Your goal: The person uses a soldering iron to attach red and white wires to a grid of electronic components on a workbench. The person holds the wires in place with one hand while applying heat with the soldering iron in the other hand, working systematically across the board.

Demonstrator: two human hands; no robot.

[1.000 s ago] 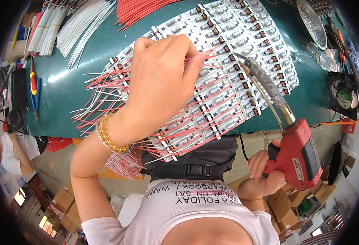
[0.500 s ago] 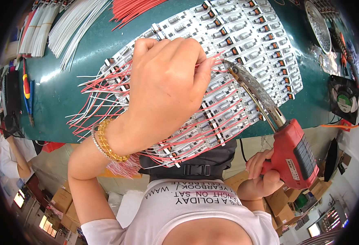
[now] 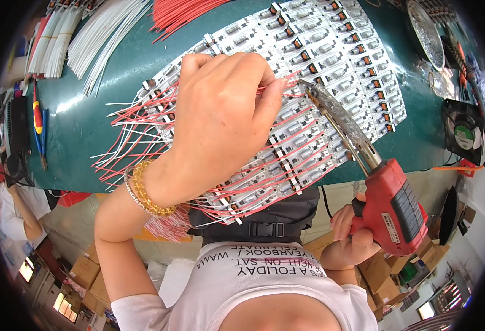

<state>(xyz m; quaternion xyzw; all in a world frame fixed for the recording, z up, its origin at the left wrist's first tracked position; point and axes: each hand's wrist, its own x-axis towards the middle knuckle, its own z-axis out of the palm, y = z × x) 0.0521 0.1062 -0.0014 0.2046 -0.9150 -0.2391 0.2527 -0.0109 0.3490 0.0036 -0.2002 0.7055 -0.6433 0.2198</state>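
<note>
Red wire (image 3: 294,74) and soldering gun (image 3: 395,212) over a sheet of circuit boards (image 3: 344,83)

Right hand (image 3: 355,237): nearest the body; fingers curled closed on the gun. Suggested handling: wrist loose, barrel held at a steady slant, thin side tube kept clear of neighbouring parts.

Left hand (image 3: 220,113): over the boards; thumb and forefinger pinched shut on red wire, other fingers folded. How many strands, cannot tell. Suggested handling: pinch firm and still, bare end flat to its pad, fingertips drawn back from the heat, iron held briefly and lifted before the wire is let go.

Iron tip (image 3: 301,83): just beside the wire end, over the boards' middle rows; contact cannot be told.

Loose wires (image 3: 127,132): red and white, fanned past the left edge of the sheet; best kept from snagging the forearm.

Far side of green table (image 3: 71,146): white wire bundle (image 3: 107,38), red wire bundle (image 3: 182,14).

Changes: against one second ago, the iron tip sits farther left, closer to the pinching fingertips; against half a second ago, little differs. The left hand's pinch is unchanged in both.
</note>
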